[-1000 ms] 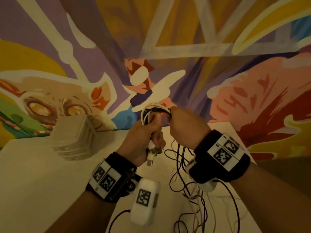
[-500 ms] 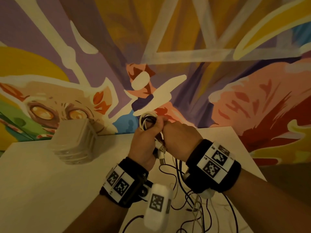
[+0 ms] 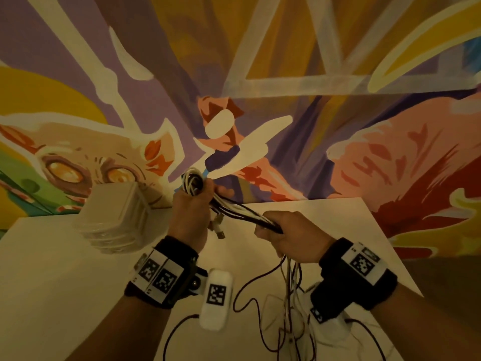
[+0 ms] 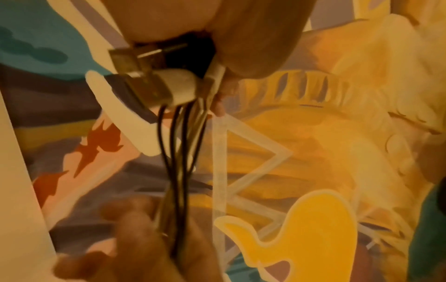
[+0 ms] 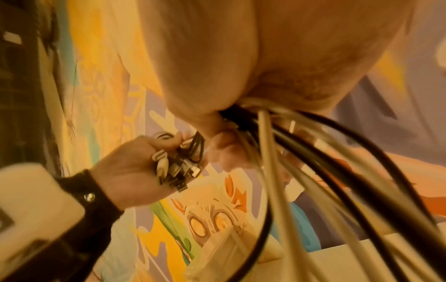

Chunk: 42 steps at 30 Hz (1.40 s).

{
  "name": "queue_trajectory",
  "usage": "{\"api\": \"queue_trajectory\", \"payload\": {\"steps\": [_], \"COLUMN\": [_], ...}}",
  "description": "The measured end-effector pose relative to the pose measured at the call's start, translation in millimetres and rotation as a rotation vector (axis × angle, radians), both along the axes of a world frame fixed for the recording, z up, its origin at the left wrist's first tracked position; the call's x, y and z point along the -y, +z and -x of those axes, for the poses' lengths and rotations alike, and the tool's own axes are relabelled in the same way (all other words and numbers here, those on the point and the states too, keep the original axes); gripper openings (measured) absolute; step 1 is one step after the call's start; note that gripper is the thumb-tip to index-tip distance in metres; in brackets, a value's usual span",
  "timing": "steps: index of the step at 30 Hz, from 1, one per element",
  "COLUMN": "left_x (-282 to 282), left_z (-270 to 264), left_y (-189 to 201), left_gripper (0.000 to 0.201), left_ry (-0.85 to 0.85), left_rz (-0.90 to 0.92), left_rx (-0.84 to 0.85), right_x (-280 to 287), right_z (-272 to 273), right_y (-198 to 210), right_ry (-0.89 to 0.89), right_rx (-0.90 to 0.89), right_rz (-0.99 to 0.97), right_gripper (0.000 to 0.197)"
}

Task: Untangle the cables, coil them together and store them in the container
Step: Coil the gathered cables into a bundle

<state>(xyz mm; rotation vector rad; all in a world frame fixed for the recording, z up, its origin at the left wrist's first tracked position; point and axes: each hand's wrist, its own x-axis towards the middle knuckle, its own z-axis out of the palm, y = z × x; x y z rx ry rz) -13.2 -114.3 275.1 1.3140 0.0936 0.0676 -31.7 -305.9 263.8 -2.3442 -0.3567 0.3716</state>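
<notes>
My left hand [image 3: 194, 204] grips a small coil of black and white cables [image 3: 192, 182] above the table, with USB plugs [image 3: 218, 226] hanging below the fist. The same plugs [image 4: 144, 84] fill the left wrist view. A taut bundle of strands [image 3: 242, 213] runs down to my right hand [image 3: 283, 233], which grips it lower and to the right. Loose cable tails [image 3: 289, 308] trail from the right fist onto the white table [image 3: 65, 295]. In the right wrist view the cables [image 5: 313, 171] fan out of the right fist. The clear plastic container [image 3: 114, 217] stands at the back left.
A painted mural wall [image 3: 286, 74] rises directly behind the table. The table's right edge [image 3: 390, 248] runs diagonally close to my right wrist. A white wrist camera unit [image 3: 217, 299] hangs under my left forearm.
My hands were together at the coil. The right hand has slid down and to the right along the cables, stretching the bundle taut. The left hand keeps the coil raised.
</notes>
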Motion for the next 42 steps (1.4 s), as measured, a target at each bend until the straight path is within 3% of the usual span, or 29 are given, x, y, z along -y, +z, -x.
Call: {"api": "queue_trajectory", "payload": {"steps": [6,14,17,20,25,28,30,34,37,42], "left_x": [-4.3,-8.1,-11.2,-6.3,-1.2,-4.9,-3.2,4.2,4.2,5.9], "left_z": [-7.8,-5.0,-5.8,3.1,18.2,20.4,20.6,19.4,17.6,27.1], "left_y": [-0.5,7.1,5.2,6.4,12.6,8.7,4.9,3.2,1.6,3.4], "left_gripper": [0.016,0.021,0.023,0.011,0.039,0.055,0.061,0.053,0.028,0.021], "left_ry": [0.067,0.064,0.036,-0.146,-0.364,-0.460,-0.496,-0.492,-0.457,-0.502], "left_rz": [-0.074,0.175,-0.123,-0.405,-0.502,-0.379,-0.399,-0.579,-0.622,-0.333], "left_rx": [0.054,-0.036,0.125,0.219,0.145,0.098,0.158,0.218,0.161,0.050], "right_x": [-0.8,-0.8,-2.3,-3.7,-10.3,-14.7,-20.7,-30.8,-33.9,-31.2], "right_z": [-3.2,12.5,17.2,10.4,3.2,-0.2,-2.8,-6.5,-8.9,-9.2], "right_y": [10.4,28.0,47.7,84.3,96.0,90.2,88.5,84.0,82.8,72.5], "right_ry": [0.160,0.132,0.154,0.209,0.253,0.241,0.238,0.229,0.214,0.152], "right_rx": [0.096,0.283,0.332,0.306,0.266,0.278,0.314,0.360,0.381,0.408], "right_rz": [0.144,0.175,0.110,-0.017,-0.130,-0.143,-0.157,-0.142,-0.146,-0.190], "right_gripper": [0.028,0.035,0.037,0.040,0.024,0.020,0.018,0.021,0.022,0.020]}}
